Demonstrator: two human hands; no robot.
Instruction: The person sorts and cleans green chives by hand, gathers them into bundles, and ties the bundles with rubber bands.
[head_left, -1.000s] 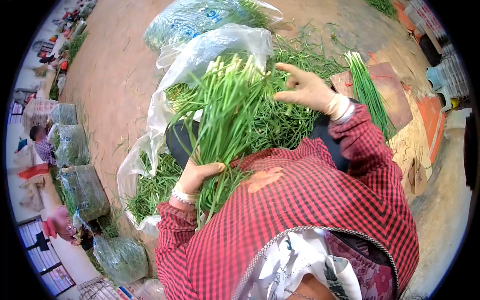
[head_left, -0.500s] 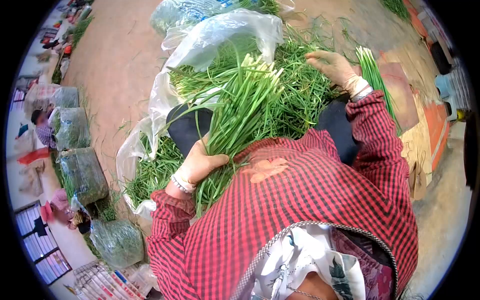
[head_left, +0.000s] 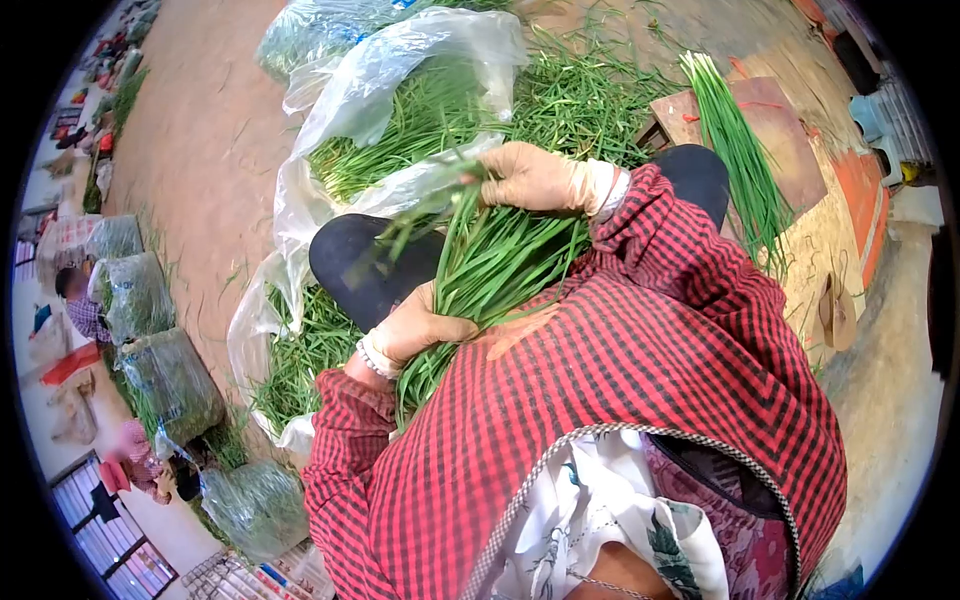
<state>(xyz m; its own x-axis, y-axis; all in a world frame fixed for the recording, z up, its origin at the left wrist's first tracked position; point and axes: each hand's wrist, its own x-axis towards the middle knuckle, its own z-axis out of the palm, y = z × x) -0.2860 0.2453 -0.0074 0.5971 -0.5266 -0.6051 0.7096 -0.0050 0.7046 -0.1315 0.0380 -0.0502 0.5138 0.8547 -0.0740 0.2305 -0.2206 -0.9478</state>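
My left hand (head_left: 412, 330), gloved, is wrapped round the lower part of a bunch of long green stalks (head_left: 510, 262) in front of my chest. My right hand (head_left: 530, 178), also gloved, is at the upper end of the bunch with its fingers closed on some green leaves, blurred at the fingertips. The pale ends of the bunch are hidden behind this hand. Beyond my knees, an open clear plastic bag (head_left: 300, 190) holds more stalks. A pile of loose greens (head_left: 580, 100) lies beyond my right hand.
At the right, a tied bundle of stalks (head_left: 728, 140) lies over a brown board (head_left: 790, 150). Another bag of greens (head_left: 305, 40) stands farther off. Wrapped bales (head_left: 170, 385) line the left, with people (head_left: 82, 300) beside them. A sandal (head_left: 838, 312) is at the right.
My right hand has moved left from over the pile to the top of the bunch, and its fingers have closed on leaves. My left hand keeps its hold; the bunch has tilted lower.
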